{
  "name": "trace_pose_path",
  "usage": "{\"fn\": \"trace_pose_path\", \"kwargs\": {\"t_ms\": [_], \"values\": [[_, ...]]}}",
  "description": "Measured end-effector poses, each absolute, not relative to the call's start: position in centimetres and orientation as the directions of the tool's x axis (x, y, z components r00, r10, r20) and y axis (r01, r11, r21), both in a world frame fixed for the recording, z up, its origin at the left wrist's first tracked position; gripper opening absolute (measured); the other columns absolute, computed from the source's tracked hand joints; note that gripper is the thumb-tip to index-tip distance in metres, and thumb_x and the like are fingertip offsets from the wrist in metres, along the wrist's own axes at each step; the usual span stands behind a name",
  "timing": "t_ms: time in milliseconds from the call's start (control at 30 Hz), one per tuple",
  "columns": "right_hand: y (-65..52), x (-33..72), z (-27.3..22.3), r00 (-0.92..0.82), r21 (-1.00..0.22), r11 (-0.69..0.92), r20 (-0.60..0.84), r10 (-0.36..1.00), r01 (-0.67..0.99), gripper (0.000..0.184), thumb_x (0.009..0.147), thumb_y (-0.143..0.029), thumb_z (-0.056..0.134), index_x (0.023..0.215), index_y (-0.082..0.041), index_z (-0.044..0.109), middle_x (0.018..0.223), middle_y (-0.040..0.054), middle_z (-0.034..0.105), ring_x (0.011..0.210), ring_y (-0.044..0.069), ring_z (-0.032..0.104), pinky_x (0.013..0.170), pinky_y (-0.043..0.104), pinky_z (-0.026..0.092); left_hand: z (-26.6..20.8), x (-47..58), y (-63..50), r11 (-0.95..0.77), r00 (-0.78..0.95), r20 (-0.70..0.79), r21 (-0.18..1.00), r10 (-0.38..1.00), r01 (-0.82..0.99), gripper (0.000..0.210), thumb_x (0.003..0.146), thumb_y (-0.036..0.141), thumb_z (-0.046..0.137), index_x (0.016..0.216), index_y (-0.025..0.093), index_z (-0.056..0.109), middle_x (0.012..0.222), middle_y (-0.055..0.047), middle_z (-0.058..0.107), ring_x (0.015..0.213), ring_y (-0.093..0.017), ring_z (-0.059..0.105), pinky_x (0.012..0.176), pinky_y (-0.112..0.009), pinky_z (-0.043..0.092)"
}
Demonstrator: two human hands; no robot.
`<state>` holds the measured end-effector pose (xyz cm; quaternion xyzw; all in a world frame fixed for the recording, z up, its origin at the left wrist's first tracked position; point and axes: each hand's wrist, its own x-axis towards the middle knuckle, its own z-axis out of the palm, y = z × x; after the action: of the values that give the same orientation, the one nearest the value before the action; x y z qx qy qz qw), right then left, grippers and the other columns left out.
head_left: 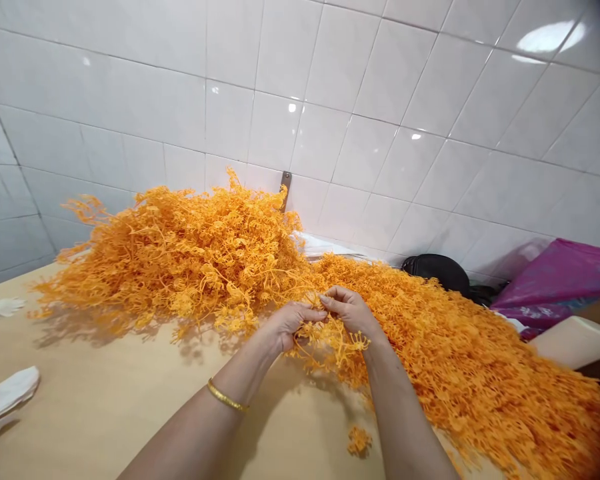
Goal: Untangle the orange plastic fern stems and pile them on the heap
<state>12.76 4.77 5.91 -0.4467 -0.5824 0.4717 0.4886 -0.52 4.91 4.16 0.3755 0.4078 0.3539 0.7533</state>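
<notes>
Both hands meet at an orange artificial flower sprig [333, 340], low over the table between two heaps. My left hand [293, 322] has its thumb and fingers closed on the sprig's thin stem. Just to its right, my right hand [349, 308] pinches the same sprig, its thumb and fingertips together. Curly orange tips hang below and between the hands. Behind and to the left rises a tall, loose heap of orange sprigs [195, 247]. A longer, flatter heap [460, 353] runs down the right side, close to my right forearm.
A small orange piece [359, 441] lies on the wooden table [105, 400]. White gloves [5, 397] rest at the left edge. Along the tiled wall [330, 87] are a black round case [436, 270], a purple bag [555, 280] and a cream-coloured container [577, 340].
</notes>
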Motion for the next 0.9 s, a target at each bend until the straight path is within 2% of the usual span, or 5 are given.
{"fn": "trace_pose_path", "kwargs": {"t_ms": [167, 400, 633, 767, 900], "values": [[5.6, 12.4, 4.9, 0.187, -0.989, 0.141, 0.132, 0.973, -0.036, 0.029, 0.048, -0.038, 0.07, 0.05, -0.018, 0.049, 0.042, -0.0053, 0.046, 0.039, 0.007, 0.039, 0.042, 0.023, 0.031, 3.5, -0.3, 5.1, 0.413, 0.434, -0.246, 0.842, 0.867, -0.348, 0.025, 0.046, 0.021, 0.071, 0.064, 0.014, 0.056, 0.062, 0.002, 0.055, 0.049, -0.006, 0.044, 0.04, -0.018, 0.023], [6.0, 12.4, 5.1, 0.364, -0.985, 0.151, 0.108, 0.925, -0.09, 0.031, 0.048, -0.04, 0.068, 0.052, -0.02, 0.044, 0.043, -0.0051, 0.045, 0.037, 0.009, 0.041, 0.04, 0.025, 0.034, 4.8, 0.1, 4.0, 0.427, 0.329, -0.298, 0.778, 0.896, -0.46, 0.031, 0.049, 0.011, 0.067, 0.072, 0.017, 0.047, 0.067, 0.001, 0.057, 0.053, -0.007, 0.047, 0.04, -0.016, 0.02], [5.9, 17.1, 5.4, 0.634, -0.968, 0.211, 0.078, 0.769, -0.138, 0.022, 0.06, -0.032, 0.054, 0.058, -0.023, 0.033, 0.038, -0.0098, 0.034, 0.033, 0.007, 0.034, 0.039, 0.023, 0.034, 5.6, -0.1, 3.6, 0.372, 0.538, -0.128, 0.849, 0.833, -0.374, 0.019, 0.053, 0.019, 0.069, 0.059, 0.012, 0.053, 0.058, 0.0, 0.053, 0.041, -0.002, 0.033, 0.036, -0.018, 0.016], [5.7, 17.1, 6.1, 0.56, -0.967, 0.173, 0.04, 0.827, -0.187, 0.017, 0.058, -0.022, 0.053, 0.072, -0.024, 0.044, 0.047, -0.0062, 0.049, 0.039, 0.009, 0.045, 0.044, 0.025, 0.04, 4.9, -0.3, 4.9, 0.36, 0.377, -0.175, 0.785, 0.91, -0.504, 0.01, 0.065, 0.019, 0.059, 0.06, 0.012, 0.054, 0.043, 0.005, 0.038, 0.036, -0.002, 0.029, 0.037, -0.017, 0.022], [6.1, 14.7, 6.3, 0.407, -0.97, 0.104, 0.006, 0.913, -0.219, 0.017, 0.052, -0.012, 0.052, 0.067, -0.019, 0.052, 0.061, -0.0015, 0.057, 0.045, 0.008, 0.049, 0.049, 0.026, 0.043, 4.7, -0.4, 5.8, 0.306, 0.288, -0.168, 0.781, 0.943, -0.545, 0.007, 0.067, 0.014, 0.056, 0.062, 0.01, 0.054, 0.048, 0.003, 0.044, 0.04, -0.002, 0.038, 0.042, -0.016, 0.03]]}}
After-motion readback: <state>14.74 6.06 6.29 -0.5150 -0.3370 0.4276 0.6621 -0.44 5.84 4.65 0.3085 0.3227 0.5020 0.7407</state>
